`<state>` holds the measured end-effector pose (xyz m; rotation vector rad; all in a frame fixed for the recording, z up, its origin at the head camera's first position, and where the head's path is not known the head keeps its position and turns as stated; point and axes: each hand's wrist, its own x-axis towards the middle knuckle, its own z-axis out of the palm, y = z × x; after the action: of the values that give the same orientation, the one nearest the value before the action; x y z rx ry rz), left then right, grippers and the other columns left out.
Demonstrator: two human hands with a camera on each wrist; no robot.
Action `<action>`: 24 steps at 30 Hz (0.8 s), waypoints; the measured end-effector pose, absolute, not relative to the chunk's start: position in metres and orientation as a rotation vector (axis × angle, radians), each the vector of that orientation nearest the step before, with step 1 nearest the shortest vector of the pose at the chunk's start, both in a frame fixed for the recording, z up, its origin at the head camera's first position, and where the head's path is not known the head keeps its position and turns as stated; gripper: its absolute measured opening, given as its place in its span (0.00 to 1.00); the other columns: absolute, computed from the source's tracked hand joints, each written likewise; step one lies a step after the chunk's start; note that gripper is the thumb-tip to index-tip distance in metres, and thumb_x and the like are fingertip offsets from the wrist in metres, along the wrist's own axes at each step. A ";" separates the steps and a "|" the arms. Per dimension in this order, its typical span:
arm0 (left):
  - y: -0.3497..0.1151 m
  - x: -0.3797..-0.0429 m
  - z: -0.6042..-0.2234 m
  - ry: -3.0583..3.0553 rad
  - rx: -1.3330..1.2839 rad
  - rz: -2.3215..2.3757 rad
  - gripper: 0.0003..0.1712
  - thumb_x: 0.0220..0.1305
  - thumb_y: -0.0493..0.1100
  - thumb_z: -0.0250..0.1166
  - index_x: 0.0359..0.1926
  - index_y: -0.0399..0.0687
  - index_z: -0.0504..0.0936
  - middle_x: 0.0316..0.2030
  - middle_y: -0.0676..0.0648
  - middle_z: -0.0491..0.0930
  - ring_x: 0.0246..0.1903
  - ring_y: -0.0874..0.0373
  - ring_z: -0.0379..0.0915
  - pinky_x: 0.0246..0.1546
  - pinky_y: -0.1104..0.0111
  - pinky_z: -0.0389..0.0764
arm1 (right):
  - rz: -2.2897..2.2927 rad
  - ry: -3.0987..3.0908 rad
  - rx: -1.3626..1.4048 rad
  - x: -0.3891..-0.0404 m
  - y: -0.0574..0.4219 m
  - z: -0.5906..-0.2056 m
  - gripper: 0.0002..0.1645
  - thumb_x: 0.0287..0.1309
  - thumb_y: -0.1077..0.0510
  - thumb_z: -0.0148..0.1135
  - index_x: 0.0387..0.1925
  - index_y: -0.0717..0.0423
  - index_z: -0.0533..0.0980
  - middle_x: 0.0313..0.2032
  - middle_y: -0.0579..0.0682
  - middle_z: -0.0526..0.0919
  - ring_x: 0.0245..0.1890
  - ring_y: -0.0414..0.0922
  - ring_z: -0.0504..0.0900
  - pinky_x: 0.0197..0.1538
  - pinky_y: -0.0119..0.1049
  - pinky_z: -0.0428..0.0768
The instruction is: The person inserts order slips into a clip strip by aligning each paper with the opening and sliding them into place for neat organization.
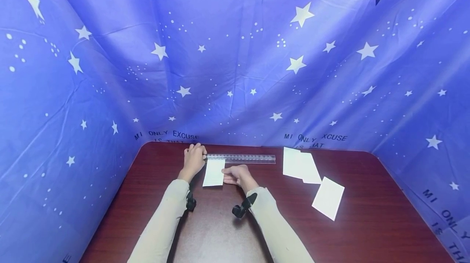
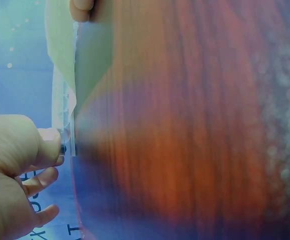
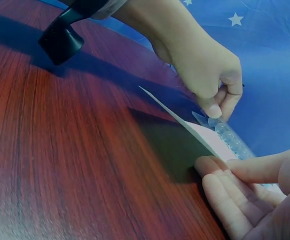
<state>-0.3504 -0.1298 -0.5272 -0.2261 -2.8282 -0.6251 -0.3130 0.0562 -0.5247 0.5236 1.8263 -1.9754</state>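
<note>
A long clear plastic strip (image 1: 253,158) with a row of round shapes along it lies near the table's back edge. My left hand (image 1: 194,159) pinches the strip's left end between thumb and fingers. A white card (image 1: 213,176) has its top edge at the strip's front side. Thumb and fingers of my right hand (image 1: 240,175) pinch this card by its right edge. In the right wrist view, the card (image 3: 205,135) is tilted up off the table, and its shadow falls below. Whether its top edge sits inside the strip (image 3: 230,137) I cannot tell.
To the right lie two overlapping white cards (image 1: 291,163) and a third white card (image 1: 328,197) nearer the front. The dark red wooden table (image 1: 374,214) is enclosed by a blue star-patterned curtain (image 1: 235,59) at the back and both sides.
</note>
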 end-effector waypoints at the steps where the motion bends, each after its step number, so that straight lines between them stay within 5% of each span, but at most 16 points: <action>1: -0.130 -0.351 -0.527 -2.825 -0.226 -0.627 0.10 0.51 0.28 0.68 0.32 0.44 0.81 0.38 0.47 0.77 0.46 0.46 0.70 0.56 0.47 0.68 | -1.973 1.823 0.522 -0.313 0.057 -0.525 0.08 0.58 0.70 0.68 0.39 0.73 0.81 0.18 0.54 0.85 0.18 0.42 0.85 0.32 0.36 0.87; 14: -0.130 -0.351 -0.527 -2.825 -0.232 -0.622 0.11 0.51 0.26 0.67 0.33 0.44 0.81 0.38 0.47 0.77 0.46 0.46 0.70 0.56 0.47 0.67 | -1.929 1.810 0.490 -0.316 0.060 -0.522 0.12 0.59 0.69 0.68 0.44 0.73 0.82 0.18 0.54 0.85 0.18 0.42 0.85 0.33 0.36 0.87; 24: -0.131 -0.350 -0.526 -2.840 -0.229 -0.617 0.10 0.51 0.27 0.68 0.32 0.45 0.81 0.38 0.47 0.77 0.47 0.46 0.69 0.56 0.47 0.68 | -1.976 1.808 0.525 -0.313 0.060 -0.523 0.08 0.58 0.70 0.68 0.39 0.73 0.81 0.20 0.57 0.86 0.17 0.43 0.86 0.33 0.37 0.87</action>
<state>-0.3497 -0.1308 -0.5262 -0.2292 -2.8397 -0.6174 -0.3134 0.0603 -0.5226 0.5251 1.8084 -1.9760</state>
